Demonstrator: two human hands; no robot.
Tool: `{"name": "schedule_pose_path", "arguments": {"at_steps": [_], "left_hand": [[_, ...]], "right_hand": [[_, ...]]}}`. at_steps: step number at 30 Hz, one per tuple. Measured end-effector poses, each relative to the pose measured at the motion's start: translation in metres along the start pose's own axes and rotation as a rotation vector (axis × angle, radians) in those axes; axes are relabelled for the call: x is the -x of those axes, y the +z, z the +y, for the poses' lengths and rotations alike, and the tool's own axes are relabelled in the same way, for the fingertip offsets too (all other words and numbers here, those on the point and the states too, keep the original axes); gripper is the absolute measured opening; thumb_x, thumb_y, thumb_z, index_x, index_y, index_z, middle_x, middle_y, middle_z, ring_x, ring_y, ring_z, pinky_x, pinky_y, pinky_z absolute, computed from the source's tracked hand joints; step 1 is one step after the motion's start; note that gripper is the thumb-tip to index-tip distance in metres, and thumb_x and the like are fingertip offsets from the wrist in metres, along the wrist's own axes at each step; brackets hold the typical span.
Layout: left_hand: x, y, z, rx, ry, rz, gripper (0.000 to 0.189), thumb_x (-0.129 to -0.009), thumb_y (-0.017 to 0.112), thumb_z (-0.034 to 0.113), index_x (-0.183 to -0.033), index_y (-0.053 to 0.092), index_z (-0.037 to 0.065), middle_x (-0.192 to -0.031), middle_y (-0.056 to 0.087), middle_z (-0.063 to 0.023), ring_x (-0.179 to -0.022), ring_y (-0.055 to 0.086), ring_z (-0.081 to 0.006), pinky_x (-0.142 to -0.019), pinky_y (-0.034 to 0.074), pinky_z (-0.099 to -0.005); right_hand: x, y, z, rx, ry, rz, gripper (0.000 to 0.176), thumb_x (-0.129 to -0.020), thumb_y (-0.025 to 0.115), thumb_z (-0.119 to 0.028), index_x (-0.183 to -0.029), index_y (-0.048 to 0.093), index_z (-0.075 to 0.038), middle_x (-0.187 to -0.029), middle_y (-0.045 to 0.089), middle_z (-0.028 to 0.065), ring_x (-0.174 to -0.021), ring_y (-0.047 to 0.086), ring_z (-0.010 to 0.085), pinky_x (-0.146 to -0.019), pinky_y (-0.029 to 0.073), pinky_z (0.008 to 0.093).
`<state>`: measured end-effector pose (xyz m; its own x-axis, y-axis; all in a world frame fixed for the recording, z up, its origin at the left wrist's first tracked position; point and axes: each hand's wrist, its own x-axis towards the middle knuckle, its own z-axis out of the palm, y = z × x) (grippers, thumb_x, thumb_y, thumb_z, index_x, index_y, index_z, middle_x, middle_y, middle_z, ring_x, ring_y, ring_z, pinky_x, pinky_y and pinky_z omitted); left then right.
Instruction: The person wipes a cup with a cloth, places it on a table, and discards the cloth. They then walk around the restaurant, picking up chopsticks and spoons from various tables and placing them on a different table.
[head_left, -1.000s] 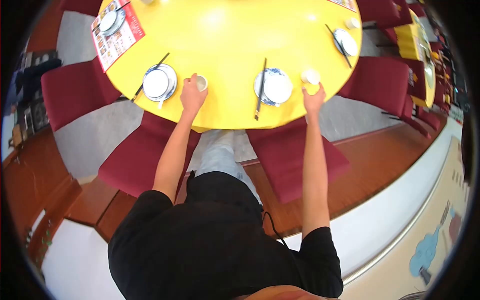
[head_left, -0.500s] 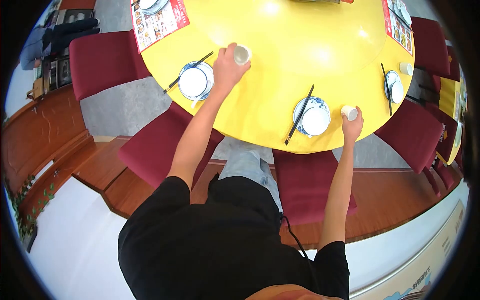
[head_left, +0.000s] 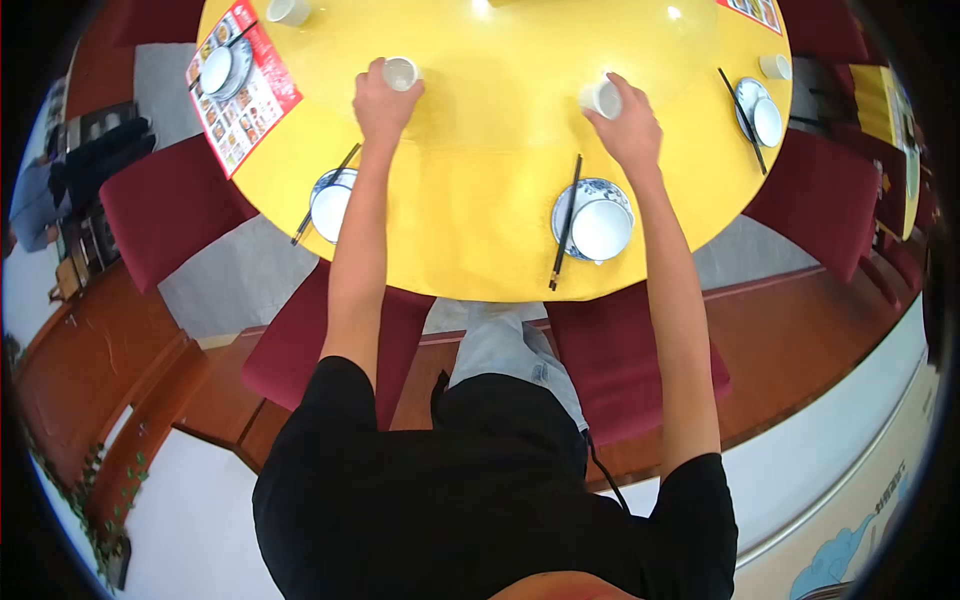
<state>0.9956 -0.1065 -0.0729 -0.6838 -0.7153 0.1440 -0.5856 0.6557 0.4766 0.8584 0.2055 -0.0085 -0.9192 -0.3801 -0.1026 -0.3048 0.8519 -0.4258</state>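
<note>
My left hand (head_left: 383,108) is closed around a small white cup (head_left: 400,74) over the far part of the yellow round table (head_left: 470,245). To its right, my right hand (head_left: 632,128) grips a second white cup (head_left: 601,99), fingers and thumb wrapped round its side. Nearer my body, below the right hand, lies a place setting: a white bowl (head_left: 602,230) on a blue-patterned plate (head_left: 566,204), with black chopsticks (head_left: 565,225) across the plate's left side. My left forearm partly covers another bowl (head_left: 331,212) with its plate and chopsticks.
A red menu sheet (head_left: 240,138) with bowl and plate lies at the left edge. A white cup (head_left: 288,11) stands beyond it. At the right are another bowl (head_left: 767,122) and cup (head_left: 775,67). Maroon chairs (head_left: 180,205) ring the table. A person (head_left: 45,195) is at far left.
My right hand has lifted the cup from beside the near place setting and carried it inward over the table. My left hand still holds its cup. The view has shifted.
</note>
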Motion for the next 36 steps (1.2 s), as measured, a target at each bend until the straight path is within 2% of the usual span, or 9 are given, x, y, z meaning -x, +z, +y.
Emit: {"name": "schedule_pose_path", "arguments": {"at_steps": [7,12,17,21,27,29,30,33,36], "left_hand": [[0.023,-0.028,0.035,-0.023,-0.159,-0.107,0.090,-0.066,0.080,0.042,-0.134,0.038,0.000,-0.126,0.045,-0.0244,-0.112,0.052,-0.0377,-0.090,0.046,-0.0435],[0.117,-0.041,0.056,0.073,0.027,0.061,0.067,-0.078,0.071,0.022,-0.130,0.038,-0.003,-0.128,0.035,-0.0251,-0.111,0.045,-0.0402,-0.087,0.046,-0.0422],[0.252,-0.042,0.100,0.300,0.101,-0.271,0.038,-0.079,0.067,0.010,-0.113,0.053,-0.001,-0.106,0.051,-0.0178,-0.092,0.054,-0.0294,-0.072,0.047,-0.0359],[0.383,-0.045,0.126,0.528,0.156,-0.771,0.015,-0.080,0.065,0.007,-0.093,0.061,0.000,-0.081,0.062,-0.0120,-0.064,0.059,-0.0241,-0.060,0.048,-0.0335],[0.545,-0.080,0.184,0.507,0.359,-0.954,0.012,-0.081,0.065,0.012,-0.089,0.064,0.004,-0.080,0.062,-0.0118,-0.067,0.062,-0.0250,-0.062,0.050,-0.0349],[0.574,-0.095,0.219,0.543,0.216,-0.985,0.015,-0.080,0.066,0.015,-0.090,0.063,0.003,-0.082,0.062,-0.0116,-0.072,0.062,-0.0261,-0.065,0.050,-0.0348],[0.585,-0.106,0.233,0.555,0.160,-1.013,0.017,-0.079,0.067,0.016,-0.090,0.063,0.003,-0.083,0.062,-0.0115,-0.074,0.062,-0.0267,-0.067,0.051,-0.0347],[0.600,-0.121,0.282,0.499,0.547,-0.765,0.036,-0.075,0.071,0.027,-0.099,0.062,0.003,-0.095,0.061,-0.0127,-0.089,0.060,-0.0293,-0.078,0.049,-0.0363],[0.620,-0.140,0.336,0.391,0.644,-0.941,0.074,-0.067,0.074,0.043,-0.126,0.048,0.005,-0.119,0.053,-0.0184,-0.112,0.049,-0.0353,-0.095,0.041,-0.0432]], "right_hand": [[-0.018,0.036,-0.001,0.069,-0.045,-0.108,0.059,-0.070,0.076,-0.028,-0.124,0.053,-0.025,-0.118,0.057,0.0120,-0.093,0.065,0.0303,-0.077,0.053,0.0418],[-0.014,0.044,0.008,-0.005,-0.087,-0.054,0.070,-0.069,0.077,-0.031,-0.131,0.046,-0.028,-0.123,0.053,0.0136,-0.094,0.064,0.0318,-0.078,0.053,0.0424],[0.027,0.015,0.032,-0.055,-0.093,0.029,0.083,-0.071,0.076,-0.042,-0.140,0.033,-0.027,-0.140,0.032,0.0238,-0.110,0.056,0.0387,-0.089,0.049,0.0454],[0.099,-0.008,0.086,-0.303,-0.113,0.117,0.077,-0.076,0.072,-0.045,-0.137,0.037,-0.013,-0.137,0.037,0.0230,-0.110,0.055,0.0400,-0.090,0.048,0.0448],[0.225,-0.069,0.215,-0.568,0.023,-0.338,0.048,-0.086,0.064,-0.036,-0.119,0.056,-0.001,-0.114,0.062,0.0182,-0.105,0.060,0.0295,-0.090,0.047,0.0351],[0.278,-0.115,0.249,-0.625,0.084,-0.421,0.043,-0.087,0.064,-0.031,-0.118,0.057,-0.001,-0.112,0.064,0.0167,-0.102,0.061,0.0255,-0.088,0.048,0.0334],[0.310,-0.137,0.264,-0.694,0.097,-0.364,0.041,-0.088,0.063,-0.028,-0.118,0.057,-0.001,-0.111,0.064,0.0151,-0.101,0.062,0.0234,-0.088,0.047,0.0324],[0.375,-0.191,0.311,-0.875,0.145,-0.087,0.033,-0.090,0.060,-0.021,-0.115,0.057,0.001,-0.104,0.065,0.0109,-0.096,0.061,0.0173,-0.087,0.047,0.0298],[0.426,-0.198,0.358,-1.142,0.345,0.318,0.025,-0.091,0.060,-0.015,-0.109,0.058,0.002,-0.101,0.063,0.0093,-0.095,0.061,0.0158,-0.085,0.048,0.0284]]}}
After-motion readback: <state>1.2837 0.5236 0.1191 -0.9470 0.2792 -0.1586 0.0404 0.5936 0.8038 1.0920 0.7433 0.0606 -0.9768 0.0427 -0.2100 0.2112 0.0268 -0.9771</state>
